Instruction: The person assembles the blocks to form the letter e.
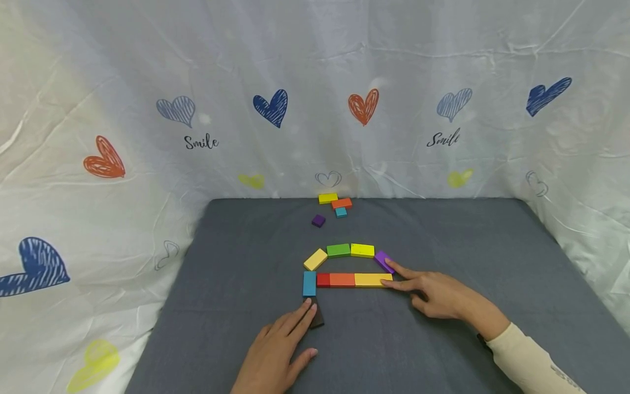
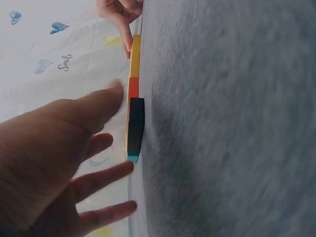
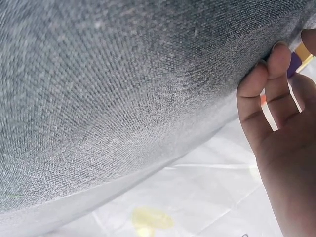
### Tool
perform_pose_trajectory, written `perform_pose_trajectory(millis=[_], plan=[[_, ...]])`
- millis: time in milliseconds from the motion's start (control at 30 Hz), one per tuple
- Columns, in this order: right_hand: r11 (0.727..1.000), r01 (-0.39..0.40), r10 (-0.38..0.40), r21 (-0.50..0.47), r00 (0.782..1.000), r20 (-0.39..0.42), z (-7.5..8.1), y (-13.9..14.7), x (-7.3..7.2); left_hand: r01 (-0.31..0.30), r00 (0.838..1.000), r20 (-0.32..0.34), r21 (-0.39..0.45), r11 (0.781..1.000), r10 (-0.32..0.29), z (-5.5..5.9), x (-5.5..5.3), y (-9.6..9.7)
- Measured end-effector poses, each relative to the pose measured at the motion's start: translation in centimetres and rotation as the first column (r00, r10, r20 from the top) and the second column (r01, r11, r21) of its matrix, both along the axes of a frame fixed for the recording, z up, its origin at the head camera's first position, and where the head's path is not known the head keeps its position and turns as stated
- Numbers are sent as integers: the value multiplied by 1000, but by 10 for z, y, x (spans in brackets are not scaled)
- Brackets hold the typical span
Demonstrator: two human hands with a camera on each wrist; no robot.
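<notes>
Coloured flat blocks form an outline on the grey cloth. My left hand (image 1: 278, 347) rests its fingertips on a black block (image 1: 317, 318), which lies tilted below an upright blue block (image 1: 309, 284). With two fingers stretched out, my right hand (image 1: 435, 293) touches a purple block (image 1: 381, 261) and the end of a long yellow block (image 1: 366, 280). That yellow block continues a row with an orange block (image 1: 342, 280) and a red block (image 1: 322, 280). Above the row, a pale yellow block (image 1: 315, 259), a green block (image 1: 338, 250) and a bright yellow block (image 1: 362, 250) make an arch.
Farther back lie a dark purple block (image 1: 318, 220), a small blue block (image 1: 341, 212), an orange-red block (image 1: 342, 203) and a yellow block (image 1: 327, 198). Behind the grey cloth (image 1: 458, 235) hangs a white curtain (image 1: 315, 65) printed with hearts.
</notes>
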State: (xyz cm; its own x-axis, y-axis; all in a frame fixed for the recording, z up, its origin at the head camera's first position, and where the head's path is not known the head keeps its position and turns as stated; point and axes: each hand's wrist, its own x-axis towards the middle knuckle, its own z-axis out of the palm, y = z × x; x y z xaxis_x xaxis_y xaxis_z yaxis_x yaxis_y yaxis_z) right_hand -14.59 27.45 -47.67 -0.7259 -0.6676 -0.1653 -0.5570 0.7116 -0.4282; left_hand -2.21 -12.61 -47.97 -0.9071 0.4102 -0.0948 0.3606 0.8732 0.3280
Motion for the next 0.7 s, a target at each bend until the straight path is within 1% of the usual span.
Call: perform_pose_trajectory(millis=[100,167,267,333,400,500,600,700], plan=[[1000,-1,1,-1,1000,-2,0,0,0,12,996,-89,41,999,-8,4,-1,-3],[1000,0,0,0,1000,-2,-1,0,0,28,988,-154,69,997,-17,8,-3,-6],[1000,4,-4,3,1000,-1,-1,0,0,59,966,-258,93,994,-33,16,-7,-11],[1000,7,-7,5,1000,1,-1,0,0,87,945,-322,101,991,-50,22,-13,-14],[1000,11,-11,6,1000,3,0,0,0,113,923,-379,98,989,-68,31,-20,-18],[1000,15,-15,9,1000,7,0,0,1,156,892,-441,101,983,-97,47,-34,-23],[1000,16,-16,9,1000,6,1,1,0,190,869,-480,98,977,-121,65,-50,-27],[1000,11,-11,11,1000,-3,1,0,0,222,848,-510,88,971,-147,80,-65,-28]])
